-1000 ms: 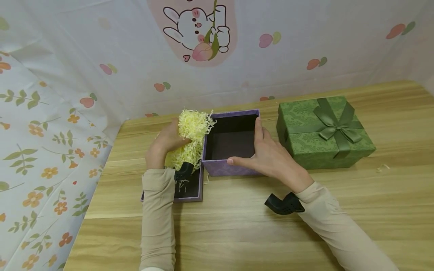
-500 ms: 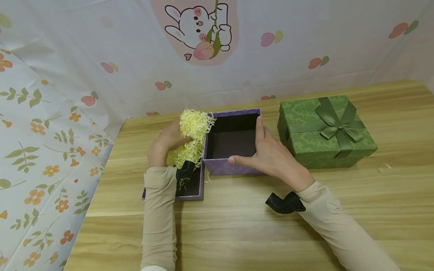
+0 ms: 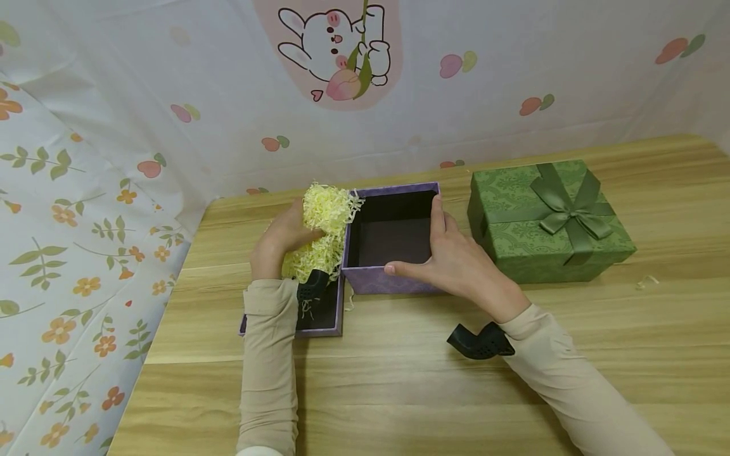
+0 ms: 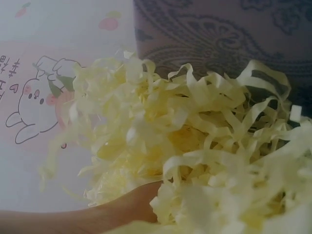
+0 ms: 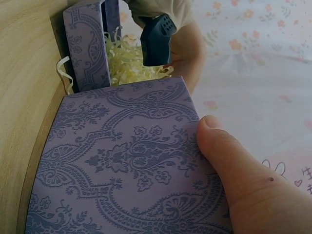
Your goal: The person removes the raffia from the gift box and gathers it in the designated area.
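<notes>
My left hand grips a clump of pale yellow shredded paper, its thumb pressed into the strands; its other fingers are hidden. In the left wrist view, the crinkled paper strips fill most of the picture. Under the paper lies a shallow purple lid, dark inside. Directly right of it stands an open purple box with a black inside. My right hand holds the box at its right side, thumb along the front rim and index finger at the right rim. In the right wrist view, the thumb lies on the patterned wall's edge.
A green box with a ribbon bow stands right of the purple box. Stray paper strips lie on the wooden table. A printed cloth hangs behind the table and at the left.
The view has shifted very slightly. Both hands, the shredded paper and the purple box keep nearly the same places.
</notes>
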### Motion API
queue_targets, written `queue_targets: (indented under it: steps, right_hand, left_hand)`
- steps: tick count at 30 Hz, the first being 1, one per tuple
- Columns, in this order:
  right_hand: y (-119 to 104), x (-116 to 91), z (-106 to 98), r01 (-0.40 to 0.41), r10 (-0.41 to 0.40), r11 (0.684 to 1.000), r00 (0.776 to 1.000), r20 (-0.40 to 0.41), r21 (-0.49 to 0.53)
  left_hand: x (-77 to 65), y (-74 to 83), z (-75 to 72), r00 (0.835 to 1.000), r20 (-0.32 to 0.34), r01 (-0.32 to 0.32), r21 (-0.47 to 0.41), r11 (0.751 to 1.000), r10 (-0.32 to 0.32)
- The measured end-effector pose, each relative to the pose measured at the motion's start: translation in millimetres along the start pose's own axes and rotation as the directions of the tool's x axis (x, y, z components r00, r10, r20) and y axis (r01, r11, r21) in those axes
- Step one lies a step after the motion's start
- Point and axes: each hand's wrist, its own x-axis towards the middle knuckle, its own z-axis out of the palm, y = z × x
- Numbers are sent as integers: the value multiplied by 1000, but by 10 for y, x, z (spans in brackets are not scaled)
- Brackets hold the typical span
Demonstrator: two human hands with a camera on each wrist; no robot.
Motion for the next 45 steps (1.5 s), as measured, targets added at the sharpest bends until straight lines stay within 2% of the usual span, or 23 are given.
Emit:
queue_targets:
  steps: [15,27,37,43,45]
  right_hand:
    - [-2,0,-2,0,0,1000,1000,5,4]
    - [3,2,2,8,-8,1000,1000,4,9]
    - [-3,3,2,6,-6,1000,1000,2,9]
    - [8,-2,4,5,-5,1000,1000,1,12]
    - [8,-5,5,5,-5,1000,1000,2,15]
  left_hand:
    - [1,9,-10,1000,3,-8,-1,1000,8]
    - [-22,-49,-68,999,-47,-6,-66,998,3]
    - [-277,-88,-269,992,-124,-27,-118,993,12]
    - [-470,-103,-393,982,-187,-49,-111,993,27]
    - [-535,-103,-427,975,-215,-75,-121,990,48]
